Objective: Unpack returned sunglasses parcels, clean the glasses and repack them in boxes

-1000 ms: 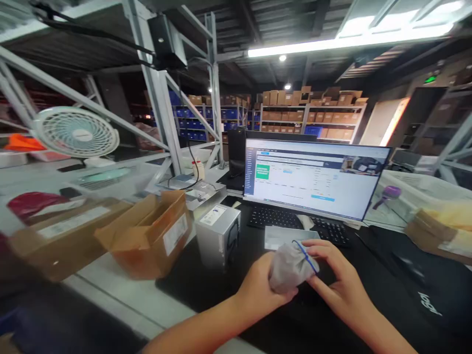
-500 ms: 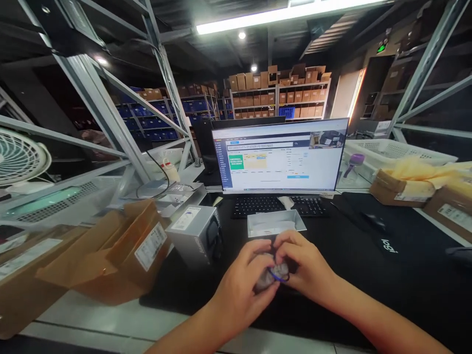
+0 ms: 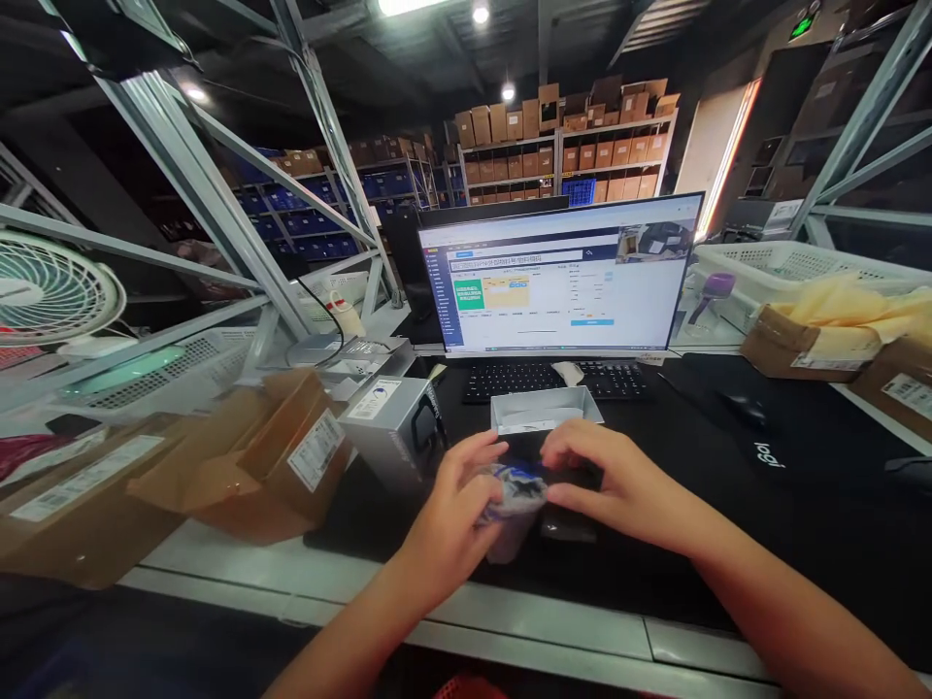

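Crumpled grey pouch [image 3: 518, 501]; blue-edged

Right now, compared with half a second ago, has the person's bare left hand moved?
Yes, leftward: judged against the black keyboard, the bare left hand holding the soft grey pouch now sits further left.

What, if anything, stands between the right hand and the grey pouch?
Nothing visible: the right hand's thumb tip is right beside the grey pouch, which the left hand holds. The open box sits beyond, not between.
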`<action>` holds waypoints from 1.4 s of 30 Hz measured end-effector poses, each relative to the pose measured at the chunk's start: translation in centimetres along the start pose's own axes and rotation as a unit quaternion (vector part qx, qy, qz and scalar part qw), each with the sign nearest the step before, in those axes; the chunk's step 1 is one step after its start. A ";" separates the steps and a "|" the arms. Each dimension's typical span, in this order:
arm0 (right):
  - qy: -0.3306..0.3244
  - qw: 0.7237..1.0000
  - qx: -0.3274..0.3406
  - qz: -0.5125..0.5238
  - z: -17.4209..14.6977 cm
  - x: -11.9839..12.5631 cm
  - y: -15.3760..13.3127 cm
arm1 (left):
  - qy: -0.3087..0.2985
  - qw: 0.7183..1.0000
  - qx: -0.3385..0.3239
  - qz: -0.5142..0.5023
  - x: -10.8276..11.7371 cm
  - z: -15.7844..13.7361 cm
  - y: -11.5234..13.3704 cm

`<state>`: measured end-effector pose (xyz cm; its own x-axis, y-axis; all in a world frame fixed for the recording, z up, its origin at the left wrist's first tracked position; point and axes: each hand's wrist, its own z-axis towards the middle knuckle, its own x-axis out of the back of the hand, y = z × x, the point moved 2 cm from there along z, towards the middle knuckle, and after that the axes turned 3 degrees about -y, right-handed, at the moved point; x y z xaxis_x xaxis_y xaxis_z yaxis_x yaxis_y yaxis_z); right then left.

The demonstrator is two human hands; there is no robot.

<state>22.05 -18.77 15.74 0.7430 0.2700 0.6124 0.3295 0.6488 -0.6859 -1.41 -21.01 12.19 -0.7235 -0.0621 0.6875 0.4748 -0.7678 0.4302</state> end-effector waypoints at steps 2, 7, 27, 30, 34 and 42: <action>-0.026 0.999 -0.032 0.000 0.3 -0.9 0.6 | -0.012 1.000 -0.019 -0.007 -0.9 -0.3 0.3; -0.108 0.992 -0.058 0.016 0.1 -1.4 0.9 | 0.013 0.999 -0.034 -0.016 -2.0 -0.3 1.0; -0.167 0.986 0.022 0.011 -2.4 1.0 -3.5 | 0.133 0.988 0.011 0.073 -3.5 1.8 -0.5; -0.001 0.999 -0.005 -0.049 -1.4 1.2 -1.6 | 0.137 0.989 0.006 0.047 -4.0 1.6 -0.7; -0.038 0.991 -0.015 -0.129 -0.5 0.5 0.2 | 0.100 0.995 0.011 0.014 -5.0 1.2 -0.9; -0.038 0.974 0.010 -0.222 0.4 -1.9 1.8 | -0.001 0.995 0.088 -0.054 -7.3 -0.5 -1.8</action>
<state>20.99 -17.86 13.48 0.4836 0.0116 0.8752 0.5971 0.7268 -0.3395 2.74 -19.55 6.14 -0.7743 0.0169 0.6326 0.4742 -0.6464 0.5977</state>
